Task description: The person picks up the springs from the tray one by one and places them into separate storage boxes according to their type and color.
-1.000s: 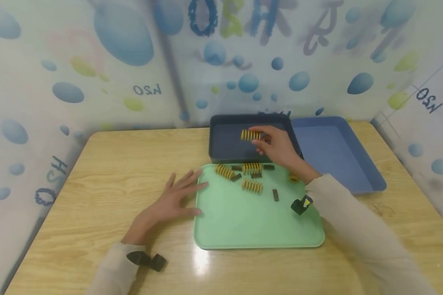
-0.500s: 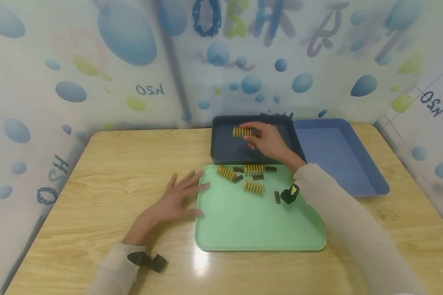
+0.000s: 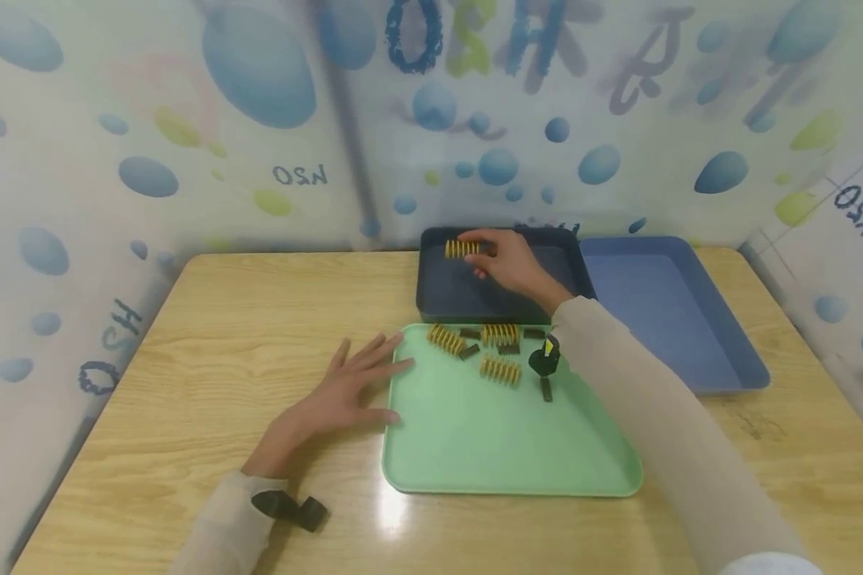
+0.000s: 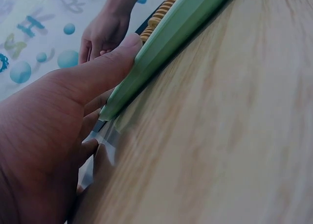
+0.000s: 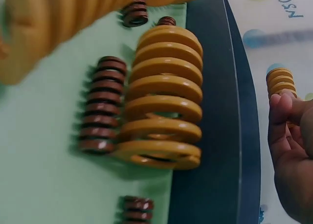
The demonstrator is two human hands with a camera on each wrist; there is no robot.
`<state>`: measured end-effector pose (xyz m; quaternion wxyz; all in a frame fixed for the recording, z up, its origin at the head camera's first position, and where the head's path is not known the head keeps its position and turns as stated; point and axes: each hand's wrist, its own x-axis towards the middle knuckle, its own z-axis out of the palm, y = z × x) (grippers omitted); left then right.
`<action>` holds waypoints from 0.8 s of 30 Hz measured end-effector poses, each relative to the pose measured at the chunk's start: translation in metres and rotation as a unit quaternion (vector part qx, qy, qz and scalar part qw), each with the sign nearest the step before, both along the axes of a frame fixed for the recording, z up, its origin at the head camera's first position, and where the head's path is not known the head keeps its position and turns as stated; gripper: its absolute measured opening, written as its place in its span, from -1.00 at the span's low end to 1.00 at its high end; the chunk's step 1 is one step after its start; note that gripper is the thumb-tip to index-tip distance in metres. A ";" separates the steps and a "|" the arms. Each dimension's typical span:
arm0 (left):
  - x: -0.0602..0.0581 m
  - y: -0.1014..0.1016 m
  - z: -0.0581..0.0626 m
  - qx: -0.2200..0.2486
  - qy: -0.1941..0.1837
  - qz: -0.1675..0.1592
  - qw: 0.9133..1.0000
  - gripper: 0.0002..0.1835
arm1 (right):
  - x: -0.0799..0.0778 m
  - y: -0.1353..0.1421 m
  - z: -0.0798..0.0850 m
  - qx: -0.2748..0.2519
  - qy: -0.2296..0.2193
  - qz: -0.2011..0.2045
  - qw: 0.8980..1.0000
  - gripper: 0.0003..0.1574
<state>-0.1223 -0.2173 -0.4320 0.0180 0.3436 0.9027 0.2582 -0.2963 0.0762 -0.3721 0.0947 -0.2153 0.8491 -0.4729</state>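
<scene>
Yellow spring (image 3: 457,249), one end pinched, jutting from right hand (image 3: 507,259)

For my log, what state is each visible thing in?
Left hand: spread, at the green tray
Right hand: pinching the held yellow spring
Held yellow spring: raised
Loose yellow springs: lying on green tray
Small dark springs: lying on green tray
Green tray: uncovered
Dark tray: uncovered
Blue tray: uncovered

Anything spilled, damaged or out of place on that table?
A faint dark smudge marks the table by the near right corner of the blue tray, odd against the wood grain; stain or damage, unclear which. Nothing looks spilled.
</scene>
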 end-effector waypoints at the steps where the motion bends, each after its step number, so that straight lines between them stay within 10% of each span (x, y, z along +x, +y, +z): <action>1: 0.000 0.000 0.000 -0.001 -0.003 0.000 1.000 -0.18 | -0.002 -0.001 -0.001 0.001 0.000 0.000 1.000 -0.50; 24: 0.000 -0.001 0.002 -0.005 -0.008 -0.004 1.000 -0.17 | -0.035 -0.017 -0.014 0.032 -0.021 0.002 0.999 -0.53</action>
